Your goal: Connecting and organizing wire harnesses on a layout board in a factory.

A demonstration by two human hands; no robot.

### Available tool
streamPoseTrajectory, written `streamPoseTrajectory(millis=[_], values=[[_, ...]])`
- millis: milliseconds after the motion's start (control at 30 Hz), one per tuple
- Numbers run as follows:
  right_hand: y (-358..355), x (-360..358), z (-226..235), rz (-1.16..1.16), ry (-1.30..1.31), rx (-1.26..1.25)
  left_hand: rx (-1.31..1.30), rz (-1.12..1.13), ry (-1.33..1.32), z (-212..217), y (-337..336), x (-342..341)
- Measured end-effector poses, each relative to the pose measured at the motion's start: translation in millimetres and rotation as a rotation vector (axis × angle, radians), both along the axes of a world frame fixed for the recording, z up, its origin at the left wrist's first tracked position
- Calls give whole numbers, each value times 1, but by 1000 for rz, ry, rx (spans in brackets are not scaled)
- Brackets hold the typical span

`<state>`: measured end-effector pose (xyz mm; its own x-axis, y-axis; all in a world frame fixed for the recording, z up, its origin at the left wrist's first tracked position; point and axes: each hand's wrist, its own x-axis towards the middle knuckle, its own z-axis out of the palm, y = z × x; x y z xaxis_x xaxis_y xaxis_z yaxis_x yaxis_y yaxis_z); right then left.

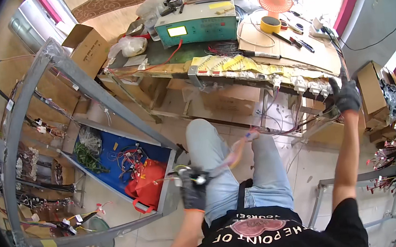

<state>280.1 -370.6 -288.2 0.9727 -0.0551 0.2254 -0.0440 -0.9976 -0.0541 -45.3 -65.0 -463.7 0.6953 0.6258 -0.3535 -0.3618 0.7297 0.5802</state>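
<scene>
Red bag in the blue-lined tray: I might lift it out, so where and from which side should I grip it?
Probably by its strap-like loop, coming from the wearer's side: the loop juts from the near end of the red bag, while loose wires lie by its far end.

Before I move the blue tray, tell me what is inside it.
The blue tray holds a red bag, coloured wires, a green bundle and a clear plastic bag; whatever lies beneath them is covered.

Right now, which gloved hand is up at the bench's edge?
The right hand, at the right end of the bench; the left hand is lower, by the left thigh, holding multicoloured wires.
</scene>
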Motion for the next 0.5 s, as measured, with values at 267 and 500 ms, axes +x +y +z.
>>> streamPoseTrajectory(millis=[267,500], values=[[-77,70,-52,266,79,93,1443,127,416,20,-22,79],[-117,96,-35,387,-944,169,1910,-978,280,-105,-35,180]])
